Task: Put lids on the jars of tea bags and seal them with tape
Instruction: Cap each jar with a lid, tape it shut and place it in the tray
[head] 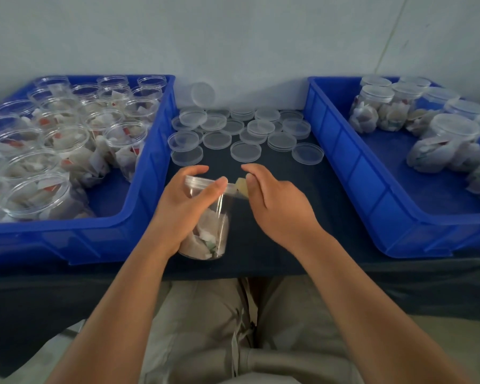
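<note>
Two blue bins are flanking the dark worktop (275, 245) where we are working. We are holding one clear jar (205, 217) of tea bags just in front of us, near the worktop's front edge and between the bins. Our left hand (183, 206) is wrapping its grip around the jar's upper wall, thumb pressing on the rim of the clear lid (198, 182) that is already sitting on it. Our right hand (275, 200) is pinching a short yellowish piece of tape (241, 187) between thumb and forefinger, its grip closed on the tape, which is touching the lid's edge.

The left bin (139, 225) is holding many open jars (67, 139) stuffed with white tea bags, some showing red tags, none lidded. The right bin (372, 206) is holding lidded jars (385, 109) of tea bags, some standing at the back, others lying on their sides. Between the bins, loose clear lids (245, 151) are lying scattered on the worktop, a few stacked, and one lid (203, 94) is leaning against the wall behind.
</note>
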